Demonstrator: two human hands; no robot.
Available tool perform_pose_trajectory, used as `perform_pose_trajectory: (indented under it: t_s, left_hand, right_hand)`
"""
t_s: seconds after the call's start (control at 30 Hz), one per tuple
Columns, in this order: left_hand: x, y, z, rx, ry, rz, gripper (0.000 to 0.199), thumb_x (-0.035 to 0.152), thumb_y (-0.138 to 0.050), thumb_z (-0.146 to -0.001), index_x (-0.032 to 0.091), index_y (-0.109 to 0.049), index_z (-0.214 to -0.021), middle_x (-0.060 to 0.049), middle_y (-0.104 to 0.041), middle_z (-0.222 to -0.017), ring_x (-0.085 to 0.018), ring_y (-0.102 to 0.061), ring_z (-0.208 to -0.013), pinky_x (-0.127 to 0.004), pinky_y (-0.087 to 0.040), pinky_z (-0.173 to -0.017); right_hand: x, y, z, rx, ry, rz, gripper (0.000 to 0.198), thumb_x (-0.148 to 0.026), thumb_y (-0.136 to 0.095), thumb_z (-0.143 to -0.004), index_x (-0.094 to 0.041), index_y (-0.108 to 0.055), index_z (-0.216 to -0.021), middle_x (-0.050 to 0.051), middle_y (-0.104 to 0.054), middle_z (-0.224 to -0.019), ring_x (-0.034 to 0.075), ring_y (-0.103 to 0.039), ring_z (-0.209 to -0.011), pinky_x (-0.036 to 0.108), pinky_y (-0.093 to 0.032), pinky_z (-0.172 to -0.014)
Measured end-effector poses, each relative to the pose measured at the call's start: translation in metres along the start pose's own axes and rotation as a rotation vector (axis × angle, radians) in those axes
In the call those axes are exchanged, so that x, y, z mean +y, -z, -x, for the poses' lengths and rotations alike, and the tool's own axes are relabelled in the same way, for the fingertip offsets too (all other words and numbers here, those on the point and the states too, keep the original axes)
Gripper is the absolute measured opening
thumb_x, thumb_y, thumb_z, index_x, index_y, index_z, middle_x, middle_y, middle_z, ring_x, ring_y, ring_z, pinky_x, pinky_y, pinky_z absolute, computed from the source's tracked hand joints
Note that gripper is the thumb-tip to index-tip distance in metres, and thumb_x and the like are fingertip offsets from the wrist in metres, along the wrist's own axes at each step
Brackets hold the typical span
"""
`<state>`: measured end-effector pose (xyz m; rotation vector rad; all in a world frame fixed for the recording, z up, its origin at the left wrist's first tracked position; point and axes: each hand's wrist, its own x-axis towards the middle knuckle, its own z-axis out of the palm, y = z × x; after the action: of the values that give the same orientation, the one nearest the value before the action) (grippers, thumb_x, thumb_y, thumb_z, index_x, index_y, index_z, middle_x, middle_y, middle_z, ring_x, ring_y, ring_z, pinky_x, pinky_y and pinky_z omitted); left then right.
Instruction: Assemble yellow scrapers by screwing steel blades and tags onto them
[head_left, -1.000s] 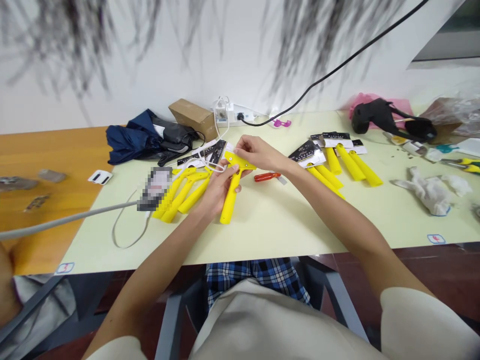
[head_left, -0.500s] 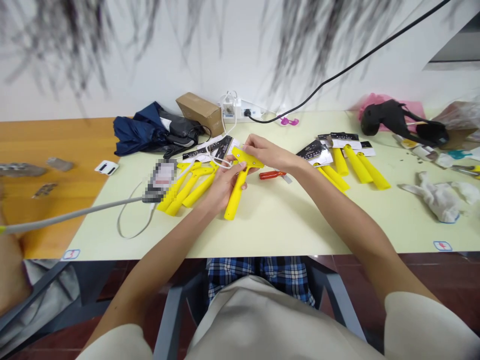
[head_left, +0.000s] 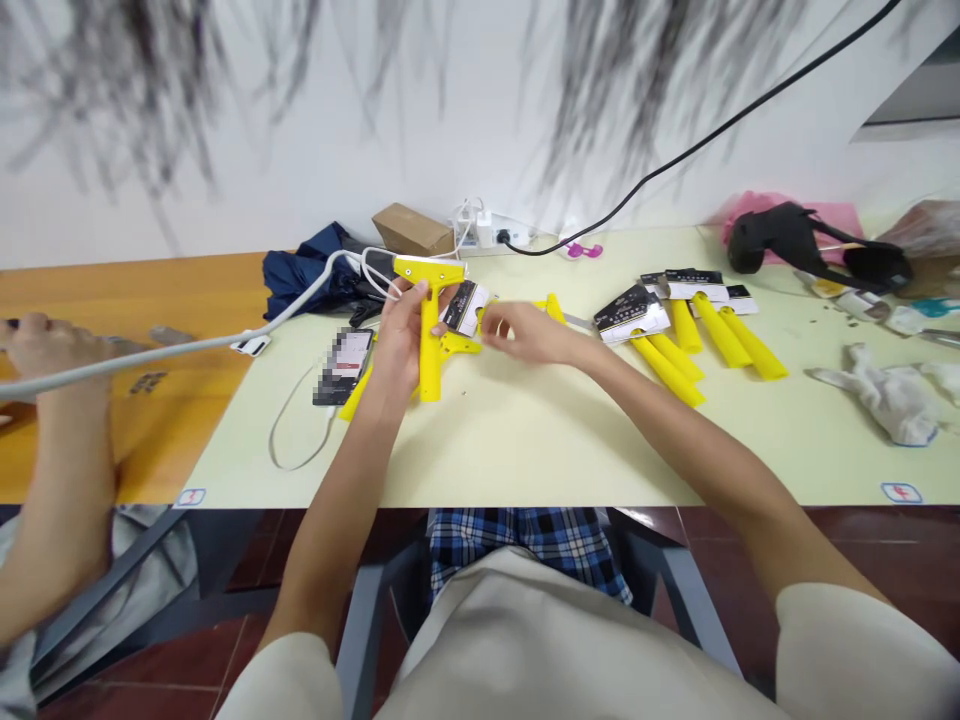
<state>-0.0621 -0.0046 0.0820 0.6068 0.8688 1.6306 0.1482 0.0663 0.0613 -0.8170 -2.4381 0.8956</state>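
My left hand (head_left: pixel 405 330) is closed around the handle of a yellow scraper (head_left: pixel 430 335), lifted above the table with its T-shaped head at the top. My right hand (head_left: pixel 529 332) is over the middle of the table, a little to the right of the scraper. Its fingers are curved and slightly smeared, and I see nothing in them. Just beyond it shows a yellow piece (head_left: pixel 555 308), partly hidden by the hand, with a metal blade (head_left: pixel 579 322) beside it. Under the left hand lie more yellow scrapers (head_left: pixel 457 345) and a black-and-white card (head_left: pixel 466 305).
Carded yellow scrapers (head_left: pixel 671 370) lie to the right. A phone (head_left: pixel 345 365) with a cable is at left, and a thick grey cable (head_left: pixel 187 345) crosses there. Behind stand a cardboard box (head_left: pixel 412 232) and a power strip (head_left: pixel 517 235). A co-worker's hand (head_left: pixel 56 350) is at far left.
My left hand has moved left and up with the scraper, now held upright. My right hand has come off its head. The red-handled tool is out of sight. A co-worker's hand has appeared at left.
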Motion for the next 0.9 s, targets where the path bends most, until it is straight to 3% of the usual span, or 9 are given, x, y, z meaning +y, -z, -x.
perform_pose_trajectory:
  t_s: [0.07, 0.13, 0.33, 0.53, 0.67, 0.77, 0.8, 0.9]
  left_hand:
    - [0.003, -0.001, -0.002, 0.002, 0.005, 0.0, 0.043, 0.028, -0.095, -0.081, 0.033, -0.067, -0.113, -0.001, -0.081, -0.116, -0.023, -0.081, -0.111, -0.015, -0.044, -0.046]
    - [0.001, -0.005, -0.004, -0.027, 0.014, -0.008, 0.045, 0.029, -0.095, -0.081, 0.034, -0.068, -0.117, -0.001, -0.081, -0.117, -0.023, -0.081, -0.111, -0.015, -0.045, -0.046]
    - [-0.023, -0.021, -0.011, -0.138, 0.107, 0.009, 0.039, 0.028, -0.091, -0.081, 0.027, -0.064, -0.109, -0.005, -0.078, -0.13, -0.023, -0.078, -0.12, -0.012, -0.045, -0.049]
    - [-0.041, -0.024, -0.006, -0.164, 0.182, -0.005, 0.046, 0.027, -0.094, -0.076, 0.028, -0.063, -0.109, -0.003, -0.079, -0.124, -0.021, -0.081, -0.11, -0.011, -0.042, -0.046]
    - [-0.042, -0.016, -0.005, -0.143, 0.181, 0.002, 0.05, 0.027, -0.096, -0.075, 0.029, -0.062, -0.112, -0.002, -0.079, -0.12, -0.018, -0.081, -0.102, -0.012, -0.041, -0.047]
    - [-0.046, -0.01, -0.006, -0.128, 0.158, -0.003, 0.052, 0.028, -0.098, -0.074, 0.028, -0.061, -0.111, 0.0, -0.079, -0.111, -0.015, -0.08, -0.093, -0.013, -0.042, -0.048]
    - [-0.049, -0.009, -0.006, -0.123, 0.147, -0.011, 0.054, 0.028, -0.099, -0.073, 0.027, -0.06, -0.111, 0.001, -0.078, -0.107, -0.013, -0.079, -0.089, -0.013, -0.044, -0.049]
    - [-0.061, -0.012, 0.001, -0.101, 0.143, -0.039, 0.058, 0.027, -0.101, -0.07, 0.026, -0.056, -0.107, 0.005, -0.074, -0.096, -0.012, -0.077, -0.081, -0.015, -0.047, -0.051]
  right_hand:
    - [-0.001, -0.019, 0.004, -0.247, 0.077, 0.063, 0.009, -0.022, -0.077, -0.095, -0.019, -0.07, -0.1, 0.006, -0.075, -0.1, 0.02, -0.065, -0.085, 0.031, -0.045, -0.076]
    - [-0.003, -0.038, 0.005, -0.339, 0.104, 0.103, 0.013, -0.026, -0.079, -0.096, -0.019, -0.07, -0.102, 0.007, -0.074, -0.103, 0.021, -0.064, -0.085, 0.031, -0.043, -0.074]
    - [-0.006, -0.066, 0.002, -0.353, 0.134, 0.124, 0.002, -0.017, -0.068, -0.102, -0.018, -0.068, -0.1, 0.01, -0.076, -0.11, 0.024, -0.068, -0.093, 0.033, -0.048, -0.079]
    - [-0.005, -0.068, 0.008, -0.378, 0.258, 0.298, 0.031, -0.003, -0.05, -0.104, -0.013, -0.072, -0.122, 0.021, -0.075, -0.133, 0.032, -0.072, -0.113, 0.04, -0.057, -0.091]
    - [-0.017, -0.041, 0.012, -0.459, 0.237, 0.382, 0.03, 0.001, -0.047, -0.103, -0.01, -0.072, -0.114, 0.022, -0.074, -0.126, 0.029, -0.071, -0.102, 0.037, -0.056, -0.085]
    - [-0.033, 0.005, 0.017, -0.5, 0.128, 0.283, 0.019, -0.006, -0.057, -0.102, -0.016, -0.072, -0.095, 0.011, -0.074, -0.097, 0.024, -0.064, -0.078, 0.036, -0.049, -0.071]
    - [-0.038, 0.023, 0.02, -0.469, 0.112, 0.224, 0.019, -0.011, -0.058, -0.104, -0.018, -0.071, -0.093, 0.008, -0.072, -0.091, 0.023, -0.062, -0.076, 0.036, -0.048, -0.071]
    - [-0.045, 0.065, 0.026, -0.199, 0.131, 0.147, 0.015, -0.021, -0.059, -0.108, -0.019, -0.073, -0.102, 0.009, -0.069, -0.108, 0.024, -0.065, -0.09, 0.037, -0.051, -0.085]
